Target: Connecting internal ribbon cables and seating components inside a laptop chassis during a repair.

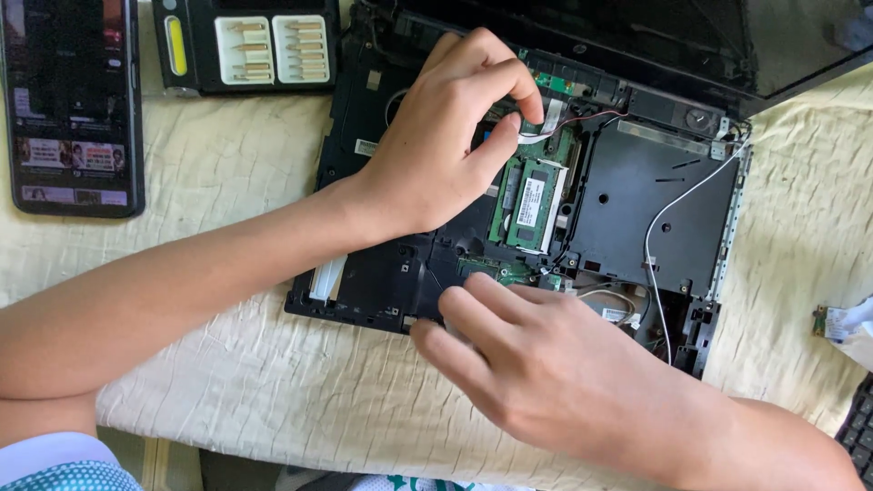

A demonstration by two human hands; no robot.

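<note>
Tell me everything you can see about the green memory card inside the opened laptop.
The memory card is a flat green circuit board with black chips and a white label. It sits slightly tilted in its slot inside the opened laptop, between other green boards. The left hand pinches a white ribbon cable just above it; the right hand rests on the laptop's near edge. Neither touches it.

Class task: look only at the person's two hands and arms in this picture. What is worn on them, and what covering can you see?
Both the left hand and right hand are bare: no gloves, rings or watch. Forearms are uncovered. A pale short sleeve edge shows at the left arm.
</note>
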